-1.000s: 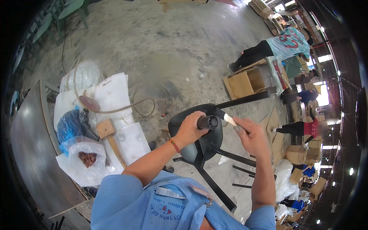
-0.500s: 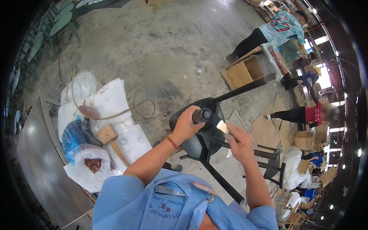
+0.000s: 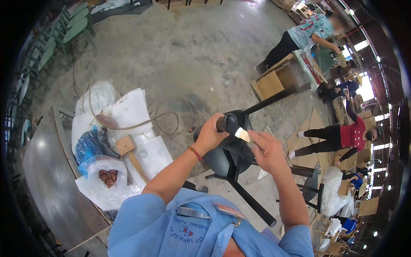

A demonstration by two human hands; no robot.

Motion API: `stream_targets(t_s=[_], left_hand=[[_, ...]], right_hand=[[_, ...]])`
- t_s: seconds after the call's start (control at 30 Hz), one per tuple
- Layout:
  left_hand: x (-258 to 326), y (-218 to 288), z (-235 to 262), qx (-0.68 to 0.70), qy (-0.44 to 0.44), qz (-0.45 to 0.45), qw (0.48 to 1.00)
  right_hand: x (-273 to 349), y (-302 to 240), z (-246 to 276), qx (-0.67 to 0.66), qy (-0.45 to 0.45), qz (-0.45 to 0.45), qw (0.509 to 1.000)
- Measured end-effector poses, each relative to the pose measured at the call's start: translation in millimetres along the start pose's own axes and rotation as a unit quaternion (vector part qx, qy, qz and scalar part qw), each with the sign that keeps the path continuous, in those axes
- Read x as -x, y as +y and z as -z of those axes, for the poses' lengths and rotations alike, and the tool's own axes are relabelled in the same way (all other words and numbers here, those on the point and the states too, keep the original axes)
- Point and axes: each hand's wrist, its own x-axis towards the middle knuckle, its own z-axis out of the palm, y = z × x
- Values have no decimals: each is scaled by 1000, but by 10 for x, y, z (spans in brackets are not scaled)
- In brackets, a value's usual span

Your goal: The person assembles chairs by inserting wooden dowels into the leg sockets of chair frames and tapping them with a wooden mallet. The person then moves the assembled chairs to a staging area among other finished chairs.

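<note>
My left hand (image 3: pixel 209 138) is wrapped around a black chair leg (image 3: pixel 230 117) whose end points up toward me. The leg seems to belong to an upturned black chair (image 3: pixel 219 162), with other legs reaching to the far right and near right. In my right hand (image 3: pixel 269 150) is a flat paintbrush (image 3: pixel 242 135), gripped between thumb and fingers. A pale band shows on the brush. Its dark bristles lie against the side of the leg near the end; where bristles stop and leg begins is hard to make out.
At left, white foam sheets (image 3: pixel 159 154) carry a wooden mallet (image 3: pixel 126 144), a dark power tool (image 3: pixel 105 144), a blue bag (image 3: pixel 87 146) and a clear bag of brown pieces (image 3: pixel 108 177). A metal-topped table (image 3: pixel 55 171) adjoins them. A hose (image 3: pixel 141 125) curls across the floor. Another black chair (image 3: pixel 311 188) and co-workers are at right.
My right hand has brought the brush up against the leg's end, which now tilts more to the right. The view has shifted slightly, and the co-worker in red has turned.
</note>
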Motion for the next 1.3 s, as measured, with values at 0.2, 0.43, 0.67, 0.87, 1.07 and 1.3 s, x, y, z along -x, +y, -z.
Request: stream_targets(t_s=[0.2,0.43,0.67,0.87,1.07,1.3], left_hand=[[17,1,-20,7,3,8,1000],[39,46,-12,3,12,0,1000],[46,68,-12,-17,16,-14,1000],[36,26,-22,-17,20,-22,999],[69,164,18,-24,16,-19,999],[83,152,6,-35,12,-5,999]], right_hand=[[72,16,-20,-38,41,-21,998],[-19,112,-136,-26,50,5,998],[-48,166,-233,-62,66,-41,995],[-62,133,-210,-59,65,-45,995],[-48,151,-212,-45,63,-30,997],[87,225,-161,-37,59,-20,997]])
